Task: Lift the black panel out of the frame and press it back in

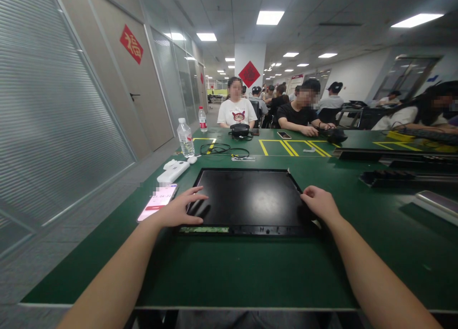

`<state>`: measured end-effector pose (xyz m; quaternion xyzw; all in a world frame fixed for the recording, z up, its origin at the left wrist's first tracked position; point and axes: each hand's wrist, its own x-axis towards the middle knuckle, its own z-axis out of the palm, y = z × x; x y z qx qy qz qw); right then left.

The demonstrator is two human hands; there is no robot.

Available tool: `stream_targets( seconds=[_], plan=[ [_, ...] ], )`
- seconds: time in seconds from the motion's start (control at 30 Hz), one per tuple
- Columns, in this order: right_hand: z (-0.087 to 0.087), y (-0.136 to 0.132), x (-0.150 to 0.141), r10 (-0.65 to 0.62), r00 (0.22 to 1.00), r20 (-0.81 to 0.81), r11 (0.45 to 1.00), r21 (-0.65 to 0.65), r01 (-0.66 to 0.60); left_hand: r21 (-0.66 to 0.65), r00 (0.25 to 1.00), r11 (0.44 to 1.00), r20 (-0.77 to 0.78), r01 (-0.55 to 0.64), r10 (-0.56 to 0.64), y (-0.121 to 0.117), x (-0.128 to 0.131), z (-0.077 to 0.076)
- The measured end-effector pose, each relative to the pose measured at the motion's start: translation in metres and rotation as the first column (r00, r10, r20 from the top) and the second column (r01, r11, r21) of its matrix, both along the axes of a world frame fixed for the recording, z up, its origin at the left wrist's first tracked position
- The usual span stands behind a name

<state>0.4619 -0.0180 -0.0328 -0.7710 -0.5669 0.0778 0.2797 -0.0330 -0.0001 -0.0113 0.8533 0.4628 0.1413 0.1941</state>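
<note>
A black flat display panel point(250, 197) lies face up on the green table point(229, 271) in front of me. Along its near edge runs a strip with a green circuit board point(203, 230) on the left part. My left hand point(184, 207) rests at the panel's left edge, fingers spread over its surface. At the right edge, my right hand point(320, 202) has its fingers pinched together at the frame; a small pale tab point(315, 223) shows just below it. Whether the right fingertips grip the frame or a thin piece on it is hidden.
Left of the panel lie a lit phone point(157, 202) and a white device point(173, 170). Behind them stand a water bottle point(185, 138) and black cables point(218, 149). Long black strips point(404, 177) and a silver device point(438, 205) lie at the right. People sit across the table.
</note>
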Motion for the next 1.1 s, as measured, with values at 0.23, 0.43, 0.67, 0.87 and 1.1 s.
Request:
stream_targets(
  seconds=[0.23, 0.43, 0.67, 0.87, 1.1],
  plan=[
    [-0.003, 0.002, 0.001, -0.001, 1.000, 0.011, 1.000, 0.014, 0.001, 0.151, 0.978, 0.968, -0.008, -0.203, 0.206, 0.016, 0.001, -0.021],
    [-0.005, 0.004, 0.002, 0.000, 1.000, 0.016, 1.000, 0.006, 0.000, 0.207, 0.938, 0.932, -0.121, -0.297, 0.325, 0.027, -0.002, -0.030],
    [-0.004, 0.004, 0.001, -0.005, 1.000, 0.025, 1.000, -0.001, 0.005, 0.196, 0.937, 0.936, -0.141, -0.291, 0.320, 0.025, 0.004, -0.028],
    [-0.002, 0.004, -0.001, -0.008, 1.000, 0.025, 1.000, -0.003, 0.008, 0.191, 0.930, 0.937, -0.168, -0.294, 0.326, 0.026, 0.004, -0.027],
    [-0.002, 0.004, -0.001, -0.011, 1.000, 0.024, 1.000, -0.002, 0.011, 0.195, 0.933, 0.938, -0.168, -0.286, 0.320, 0.030, 0.002, -0.027]
  ],
)
